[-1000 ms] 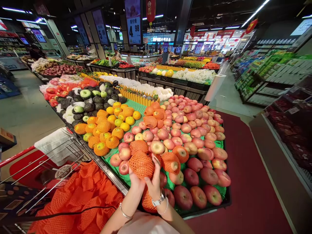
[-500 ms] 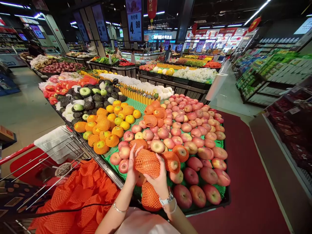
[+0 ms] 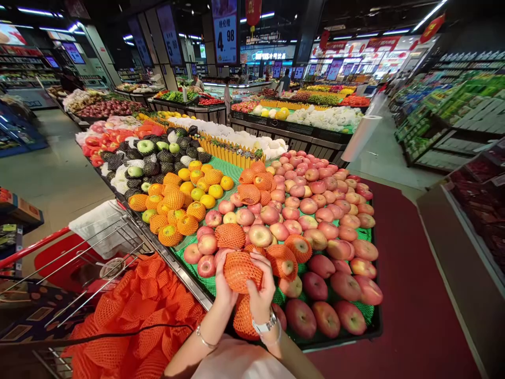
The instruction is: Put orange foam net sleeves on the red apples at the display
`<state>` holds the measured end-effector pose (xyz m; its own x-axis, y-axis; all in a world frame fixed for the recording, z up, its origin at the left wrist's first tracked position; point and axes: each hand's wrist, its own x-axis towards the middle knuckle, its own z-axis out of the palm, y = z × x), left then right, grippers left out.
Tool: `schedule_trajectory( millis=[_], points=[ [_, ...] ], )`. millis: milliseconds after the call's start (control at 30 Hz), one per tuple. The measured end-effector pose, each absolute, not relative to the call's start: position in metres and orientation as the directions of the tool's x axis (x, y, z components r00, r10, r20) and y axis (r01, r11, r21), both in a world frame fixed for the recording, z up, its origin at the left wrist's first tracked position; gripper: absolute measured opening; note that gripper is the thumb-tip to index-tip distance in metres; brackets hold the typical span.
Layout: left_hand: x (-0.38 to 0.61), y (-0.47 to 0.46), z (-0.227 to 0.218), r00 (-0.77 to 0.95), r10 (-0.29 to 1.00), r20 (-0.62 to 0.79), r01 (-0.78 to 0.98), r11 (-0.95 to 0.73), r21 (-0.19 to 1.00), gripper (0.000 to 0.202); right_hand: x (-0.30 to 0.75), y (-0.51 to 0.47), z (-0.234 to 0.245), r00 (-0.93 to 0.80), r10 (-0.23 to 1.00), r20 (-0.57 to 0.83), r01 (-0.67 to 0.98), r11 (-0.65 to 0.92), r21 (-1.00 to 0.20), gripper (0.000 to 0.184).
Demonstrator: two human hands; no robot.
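Between my two hands is an apple in an orange foam net (image 3: pixel 241 271), held over the near edge of the apple display. My left hand (image 3: pixel 224 284) wraps its left side. My right hand (image 3: pixel 263 288) grips the right side, fingers over the top and thumb at the front. The net covers nearly all of the fruit. Just below, partly behind my right wrist, sits another netted apple (image 3: pixel 243 318). Close by on the right lie netted apples (image 3: pixel 282 261) with their tops showing. Bare red apples (image 3: pixel 300 318) fill the tray around them.
A wire shopping cart (image 3: pixel 98 247) stands at the left, with a heap of orange foam nets (image 3: pixel 138 310) beside the display. Netted oranges (image 3: pixel 173 210) lie left of the apples. A plastic bag roll (image 3: pixel 361 138) rises at the far right corner.
My hands have drawn the netted apple slightly lower and closed further around it. The view has shifted a little, so the display appears farther right.
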<state>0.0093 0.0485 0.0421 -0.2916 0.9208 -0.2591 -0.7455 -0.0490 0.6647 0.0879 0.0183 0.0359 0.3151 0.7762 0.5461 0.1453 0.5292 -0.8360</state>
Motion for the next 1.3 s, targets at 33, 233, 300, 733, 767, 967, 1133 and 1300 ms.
schedule_trajectory(
  millis=[33, 233, 300, 733, 767, 967, 1133, 1300],
  points=[
    [0.013, 0.046, 0.042, -0.275, 0.929, -0.248, -0.762, -0.054, 0.645, 0.021, 0.089, 0.018, 0.034, 0.361, 0.77, 0.527, 0.135, 0.516, -0.846, 0.018],
    [0.025, 0.031, 0.043, -0.427, 0.899, -0.094, -0.636, -0.226, 0.738, 0.024, 0.093, 0.013, 0.017, 0.431, 0.805, 0.409, 0.029, 0.441, -0.897, 0.029],
    [0.023, 0.03, 0.043, -0.456, 0.888, -0.057, -0.528, -0.218, 0.821, 0.025, 0.092, 0.011, 0.014, 0.45, 0.821, 0.352, -0.012, 0.4, -0.917, 0.03],
    [0.022, 0.027, 0.06, -0.525, 0.848, 0.07, -0.332, -0.279, 0.901, 0.019, 0.084, 0.011, 0.016, 0.41, 0.904, 0.119, -0.156, 0.197, -0.968, 0.049],
    [0.022, 0.027, 0.058, -0.518, 0.852, 0.07, -0.333, -0.276, 0.902, 0.019, 0.083, 0.011, 0.015, 0.43, 0.896, 0.11, -0.144, 0.189, -0.971, 0.05],
    [0.015, 0.031, 0.039, -0.42, 0.908, 0.0, -0.337, -0.156, 0.929, 0.026, 0.081, 0.017, 0.005, 0.41, 0.899, 0.156, -0.089, 0.21, -0.974, 0.058],
    [0.011, 0.038, 0.029, -0.38, 0.922, -0.077, -0.431, -0.102, 0.897, 0.03, 0.086, 0.023, 0.006, 0.3, 0.942, 0.149, -0.045, 0.17, -0.984, 0.055],
    [0.013, 0.051, 0.028, -0.376, 0.916, -0.142, -0.473, -0.058, 0.879, 0.029, 0.091, 0.022, 0.016, 0.277, 0.941, 0.195, 0.046, 0.19, -0.981, 0.05]
  ],
)
